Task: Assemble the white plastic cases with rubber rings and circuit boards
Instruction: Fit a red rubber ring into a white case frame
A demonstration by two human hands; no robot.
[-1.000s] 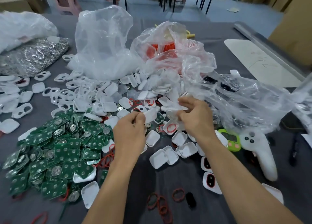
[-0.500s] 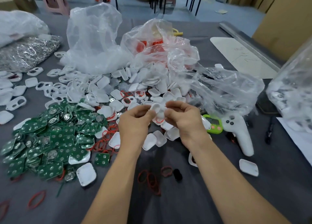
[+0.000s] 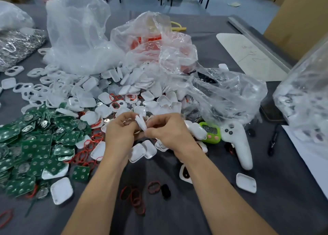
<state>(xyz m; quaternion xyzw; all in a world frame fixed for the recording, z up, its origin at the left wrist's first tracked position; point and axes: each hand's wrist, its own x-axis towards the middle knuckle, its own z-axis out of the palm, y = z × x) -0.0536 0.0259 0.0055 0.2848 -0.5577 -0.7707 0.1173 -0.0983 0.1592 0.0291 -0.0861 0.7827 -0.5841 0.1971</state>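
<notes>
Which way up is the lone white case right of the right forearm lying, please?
Hollow side up: the case lies flat on the table, its raised rim and recess showing.

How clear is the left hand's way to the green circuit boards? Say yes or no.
Probably yes, once it lets go: the left hand and right hand both pinch a white case, but the circuit boards lie uncovered beside it.
</notes>
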